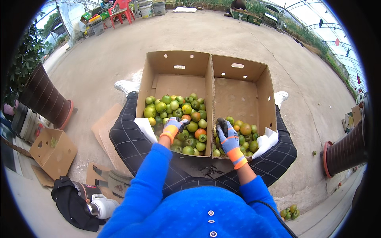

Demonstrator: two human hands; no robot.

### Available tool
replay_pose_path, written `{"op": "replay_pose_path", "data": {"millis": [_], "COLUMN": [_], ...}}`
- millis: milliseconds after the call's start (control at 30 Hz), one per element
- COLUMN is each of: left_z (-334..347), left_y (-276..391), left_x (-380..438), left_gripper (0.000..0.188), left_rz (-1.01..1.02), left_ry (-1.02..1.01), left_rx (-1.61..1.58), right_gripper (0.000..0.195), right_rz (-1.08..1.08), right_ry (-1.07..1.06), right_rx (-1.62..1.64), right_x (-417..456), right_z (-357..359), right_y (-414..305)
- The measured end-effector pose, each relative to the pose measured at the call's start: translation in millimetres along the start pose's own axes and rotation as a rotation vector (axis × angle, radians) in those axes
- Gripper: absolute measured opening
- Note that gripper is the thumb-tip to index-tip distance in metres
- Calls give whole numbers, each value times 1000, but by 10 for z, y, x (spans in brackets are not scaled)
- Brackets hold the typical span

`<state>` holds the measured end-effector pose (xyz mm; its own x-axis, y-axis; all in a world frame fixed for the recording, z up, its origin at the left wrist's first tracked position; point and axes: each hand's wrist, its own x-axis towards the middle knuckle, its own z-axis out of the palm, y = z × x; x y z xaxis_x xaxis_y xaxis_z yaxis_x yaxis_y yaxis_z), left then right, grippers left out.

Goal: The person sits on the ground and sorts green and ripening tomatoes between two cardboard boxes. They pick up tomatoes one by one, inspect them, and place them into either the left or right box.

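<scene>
Two cardboard boxes stand side by side between my outstretched legs. The left cardboard box holds many green tomatoes, a few of them orange. In the right cardboard box a smaller heap of green and orange tomatoes lies at the near end. My left hand, in a grey and orange work glove, is over the near part of the left heap, by an orange tomato; its hold is unclear. My right hand, gloved alike, is at the left side of the right heap, fingers bent; what they hold is hidden. White sheets hang over both boxes' near corners.
On the left are a large brown plant pot, an open cardboard box, a white flask and a grey bag. Another brown pot stands right; loose tomatoes lie at lower right. A person sits far off.
</scene>
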<state>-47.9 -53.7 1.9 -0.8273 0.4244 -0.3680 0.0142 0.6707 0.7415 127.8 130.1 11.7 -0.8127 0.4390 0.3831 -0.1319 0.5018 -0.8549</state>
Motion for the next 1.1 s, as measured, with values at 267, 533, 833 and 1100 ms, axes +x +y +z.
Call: {"op": "replay_pose_path", "data": {"millis": [267,533,833,1100], "left_z": [150,557,807,688], "left_y": [621,171,282,232], "left_x": [-884,-324,-463,-493], "left_gripper": [45,41,33,75], "left_rz": [365,576,774,321], "left_ry": [-279,-212,338,-177], "left_rx": [-597,-195,232,748], "right_gripper": [60,45,57,67], "right_rz": [-279,-66,-283,464], "right_ry": [-193,-69,-16,-411], "right_rx": [-235,-11,-225,-838], "right_x": [-82,-92,-144,-148], "right_z": [-36,-142,-126,-84], "right_y": [-535,95,-109,215]}}
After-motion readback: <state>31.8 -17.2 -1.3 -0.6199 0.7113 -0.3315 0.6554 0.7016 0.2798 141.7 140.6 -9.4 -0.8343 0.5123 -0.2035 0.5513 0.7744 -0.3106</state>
